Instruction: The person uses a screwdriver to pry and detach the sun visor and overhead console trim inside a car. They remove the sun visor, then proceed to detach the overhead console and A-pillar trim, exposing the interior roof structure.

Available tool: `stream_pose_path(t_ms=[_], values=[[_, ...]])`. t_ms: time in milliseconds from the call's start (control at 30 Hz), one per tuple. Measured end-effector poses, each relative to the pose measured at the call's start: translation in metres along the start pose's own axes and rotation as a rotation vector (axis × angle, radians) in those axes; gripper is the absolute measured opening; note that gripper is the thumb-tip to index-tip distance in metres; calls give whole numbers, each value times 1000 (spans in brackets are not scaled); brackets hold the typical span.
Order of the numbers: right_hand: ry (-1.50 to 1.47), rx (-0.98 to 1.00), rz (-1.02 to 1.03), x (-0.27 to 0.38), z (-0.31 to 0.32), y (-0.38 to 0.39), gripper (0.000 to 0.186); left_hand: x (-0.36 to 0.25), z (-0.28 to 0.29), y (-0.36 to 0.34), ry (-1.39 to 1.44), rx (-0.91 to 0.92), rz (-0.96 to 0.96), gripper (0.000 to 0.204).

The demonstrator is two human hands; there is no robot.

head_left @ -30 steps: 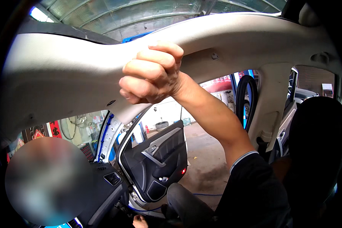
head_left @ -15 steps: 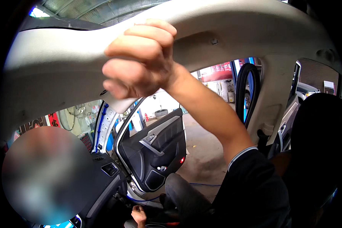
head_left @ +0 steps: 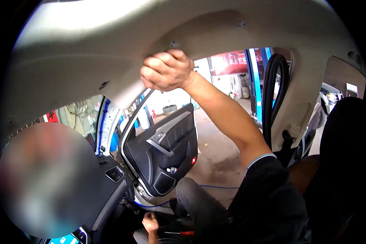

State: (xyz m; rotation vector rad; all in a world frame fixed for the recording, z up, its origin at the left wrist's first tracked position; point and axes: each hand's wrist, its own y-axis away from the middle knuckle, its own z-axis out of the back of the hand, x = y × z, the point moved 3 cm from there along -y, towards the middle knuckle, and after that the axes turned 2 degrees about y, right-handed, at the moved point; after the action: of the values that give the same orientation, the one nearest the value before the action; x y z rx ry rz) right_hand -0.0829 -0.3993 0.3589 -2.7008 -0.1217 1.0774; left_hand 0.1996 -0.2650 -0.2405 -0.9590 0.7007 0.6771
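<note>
My right hand (head_left: 166, 70) is raised in a closed fist against the lower edge of the car's beige headliner (head_left: 110, 61), above the front door opening. Nothing shows in this fist, though its palm side is turned away. Two fixing points (head_left: 173, 44) show in the roof lining by that hand. Down at my lap, my left hand (head_left: 150, 223) is closed with its fingers curled; whatever is in it cannot be made out. Beside it, close to my knee (head_left: 187, 193), lies a thin tool with a red handle (head_left: 187, 233), which looks like a screwdriver.
The black door (head_left: 162, 150) stands wide open to the workshop floor. A loop of black rubber seal (head_left: 272, 89) hangs by the beige pillar (head_left: 301, 89). The dashboard (head_left: 114, 199) is at the left, partly behind a blurred disc. A blue hose (head_left: 215, 186) crosses the floor outside.
My right fist has moved away from me and lower, from in front of the roof lining to its edge. The view has shifted, showing more headliner. My left hand stays low at my lap.
</note>
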Motion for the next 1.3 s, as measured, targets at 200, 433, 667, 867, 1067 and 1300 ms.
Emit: stream_pose_path(t_ms=[200,433,667,867,1067,1300], values=[[-19,37,39,-6,0,6,11,-14,8,9,7,79,10,23],[-72,-108,7,-6,0,-3,20,-18,4,9,-32,117,117,25],[-66,-190,24,-1,-4,-7,18,-150,43,-55,-20,59,-321,16],[-90,-352,71,-7,-15,4,16,-403,76,-153,-230,128,-901,22],[-107,-470,36,-2,-16,1,16,-491,100,-238,-563,-141,-871,33],[-234,-431,97,-13,0,9,18,-495,84,-247,-607,-50,-854,37]])
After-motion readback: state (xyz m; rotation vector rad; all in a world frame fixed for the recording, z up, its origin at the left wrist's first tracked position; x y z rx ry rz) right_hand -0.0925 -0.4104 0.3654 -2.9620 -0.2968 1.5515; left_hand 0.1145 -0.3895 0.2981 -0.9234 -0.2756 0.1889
